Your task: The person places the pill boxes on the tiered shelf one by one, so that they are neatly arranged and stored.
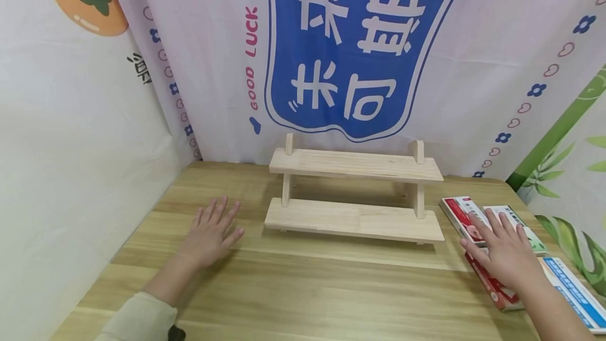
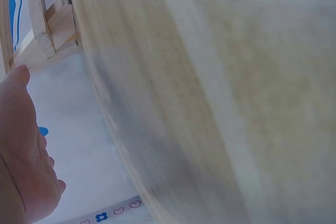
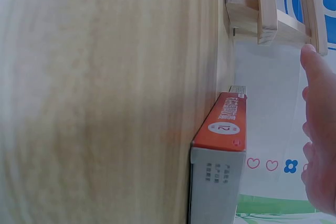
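My left hand [image 1: 210, 238] is spread over the table, left of a two-tier wooden shelf [image 1: 352, 220], with nothing in its grasp. Its thumb [image 2: 20, 77] overlaps the shelf's end in the left wrist view. On the right side, my right hand [image 1: 508, 254] has its fingers spread above several flat boxes and partly hides them. They are a red-and-white box [image 1: 461, 212], a green-and-white box [image 1: 535, 241], a red box [image 1: 494, 286] and a blue-and-white box [image 1: 575, 293]. From the right wrist, a red-topped box [image 3: 226, 121] with white print shows below that hand.
The wood-grain table [image 1: 303, 288] runs back to a printed cloth [image 1: 473, 67] with blue and white characters. A white cloth [image 1: 71, 172] borders the left side. Leaf-patterned fabric [image 1: 582, 204] hangs at the right edge.
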Motion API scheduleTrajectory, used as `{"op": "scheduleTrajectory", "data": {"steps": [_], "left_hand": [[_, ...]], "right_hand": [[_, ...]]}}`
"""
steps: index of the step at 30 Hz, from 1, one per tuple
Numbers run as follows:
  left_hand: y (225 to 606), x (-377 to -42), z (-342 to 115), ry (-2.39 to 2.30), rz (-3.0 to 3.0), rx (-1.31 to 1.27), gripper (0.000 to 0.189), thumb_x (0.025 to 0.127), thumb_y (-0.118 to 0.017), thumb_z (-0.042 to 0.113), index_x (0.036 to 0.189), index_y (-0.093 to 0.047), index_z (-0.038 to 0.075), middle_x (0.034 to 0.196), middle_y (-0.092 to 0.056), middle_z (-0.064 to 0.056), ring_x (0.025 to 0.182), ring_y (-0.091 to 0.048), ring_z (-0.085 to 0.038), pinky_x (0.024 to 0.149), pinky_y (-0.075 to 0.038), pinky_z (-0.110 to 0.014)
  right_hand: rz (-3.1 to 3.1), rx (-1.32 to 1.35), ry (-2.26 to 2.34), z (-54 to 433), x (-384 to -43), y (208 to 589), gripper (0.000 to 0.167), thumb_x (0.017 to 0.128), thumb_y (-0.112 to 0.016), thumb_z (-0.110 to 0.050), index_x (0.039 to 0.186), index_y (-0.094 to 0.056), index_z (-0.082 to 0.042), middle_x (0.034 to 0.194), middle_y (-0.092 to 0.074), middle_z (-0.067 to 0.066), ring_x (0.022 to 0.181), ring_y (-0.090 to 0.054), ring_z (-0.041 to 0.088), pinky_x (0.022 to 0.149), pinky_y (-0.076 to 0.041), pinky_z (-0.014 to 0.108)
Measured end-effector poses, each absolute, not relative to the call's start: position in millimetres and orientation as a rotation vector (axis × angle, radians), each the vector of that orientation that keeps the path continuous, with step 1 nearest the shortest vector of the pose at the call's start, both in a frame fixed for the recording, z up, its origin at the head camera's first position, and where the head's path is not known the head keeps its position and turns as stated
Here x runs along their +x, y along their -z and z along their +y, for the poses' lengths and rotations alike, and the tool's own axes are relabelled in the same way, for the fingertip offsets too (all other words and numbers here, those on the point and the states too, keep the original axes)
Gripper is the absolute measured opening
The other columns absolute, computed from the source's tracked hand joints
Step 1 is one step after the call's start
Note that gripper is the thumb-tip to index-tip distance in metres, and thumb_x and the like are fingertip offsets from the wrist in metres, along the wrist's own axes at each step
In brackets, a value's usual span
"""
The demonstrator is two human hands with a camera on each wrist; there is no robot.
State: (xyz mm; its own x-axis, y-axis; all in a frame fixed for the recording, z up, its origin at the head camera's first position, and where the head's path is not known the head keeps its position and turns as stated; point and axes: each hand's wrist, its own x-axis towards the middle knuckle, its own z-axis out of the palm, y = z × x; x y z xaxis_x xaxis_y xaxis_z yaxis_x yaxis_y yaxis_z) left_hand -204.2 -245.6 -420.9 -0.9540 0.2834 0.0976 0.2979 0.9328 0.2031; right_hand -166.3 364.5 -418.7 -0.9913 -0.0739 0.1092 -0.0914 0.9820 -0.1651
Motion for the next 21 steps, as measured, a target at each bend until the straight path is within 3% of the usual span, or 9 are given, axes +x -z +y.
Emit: {"op": "scheduleTrajectory", "data": {"steps": [12,17,21], "left_hand": [[417,-205,-241,0.464,-3.016,-0.471,0.071,0.103,-0.039,0.049,0.157,-0.017,0.008,0.163,-0.002,-0.024,0.149,0.001,-0.047,0.120,-0.001,-0.067],[419,-207,-231,0.929,-3.020,-0.447,0.076,0.102,-0.045,0.043,0.157,-0.009,0.005,0.162,0.000,-0.026,0.148,-0.003,-0.049,0.118,-0.006,-0.068],[420,-211,-221,1.408,-2.965,-0.406,0.079,0.102,-0.049,0.036,0.157,-0.003,0.002,0.162,-0.006,-0.028,0.147,-0.014,-0.048,0.120,-0.014,-0.062]], "right_hand": [[-3.008,0.093,-0.275,371,-163,421,0.077,0.100,-0.041,-0.056,0.153,-0.024,-0.002,0.155,-0.010,0.038,0.144,0.000,0.056,0.111,-0.003,0.077],[-2.914,0.059,-0.335,380,-154,426,0.072,0.100,-0.046,-0.049,0.149,-0.030,0.002,0.150,-0.018,0.042,0.141,-0.008,0.060,0.107,-0.010,0.079],[-2.878,-0.038,-0.422,389,-145,428,0.073,0.100,-0.048,-0.048,0.148,-0.029,0.004,0.149,-0.015,0.043,0.137,-0.011,0.063,0.102,-0.015,0.080]]}}
